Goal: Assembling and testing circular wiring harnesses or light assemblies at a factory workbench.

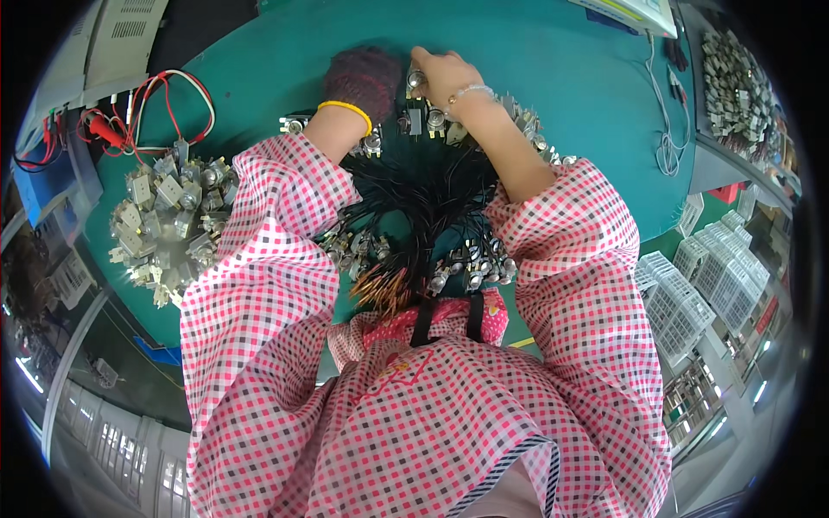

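The left hand [363, 79], in a dark knitted glove, was positioned over the green work surface [259, 65]; its finger opening and any held item could not be determined. The bare right hand [445, 78] had its fingers bent at a metal component [416, 79] located between both hands; a closed grip could not be confirmed. Black wires [423, 194] extended below the hands, and a component pile [168, 211] lay beside the left sleeve [268, 250].
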Demonstrator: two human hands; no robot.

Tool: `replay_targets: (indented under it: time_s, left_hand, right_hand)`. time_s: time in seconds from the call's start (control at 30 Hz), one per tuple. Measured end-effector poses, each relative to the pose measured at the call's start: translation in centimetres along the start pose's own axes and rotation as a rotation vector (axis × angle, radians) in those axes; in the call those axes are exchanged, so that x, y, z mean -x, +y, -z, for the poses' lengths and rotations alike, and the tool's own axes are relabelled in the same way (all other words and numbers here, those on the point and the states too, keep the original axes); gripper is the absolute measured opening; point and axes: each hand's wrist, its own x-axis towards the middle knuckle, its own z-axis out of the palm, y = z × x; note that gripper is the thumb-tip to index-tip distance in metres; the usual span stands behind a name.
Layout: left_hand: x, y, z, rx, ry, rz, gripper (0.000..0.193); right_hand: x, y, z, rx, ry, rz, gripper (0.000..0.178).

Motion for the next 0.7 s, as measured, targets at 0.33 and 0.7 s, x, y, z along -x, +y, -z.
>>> replay_targets:
  time_s: [0.33,0.7]
  left_hand:
    - [5.8,1.9,-0.9,0.262,0.238,-0.286,0.051]
    - [4.3,3.0,-0.6,-0.06,-0.154,-0.249,0.045]
  right_hand:
    - [1.3,5.3,1.3,-0.229,0.122,-0.092,0.04]
    - [7.5,9.9,2.7,-0.243,-0.059,-0.265,0.032]
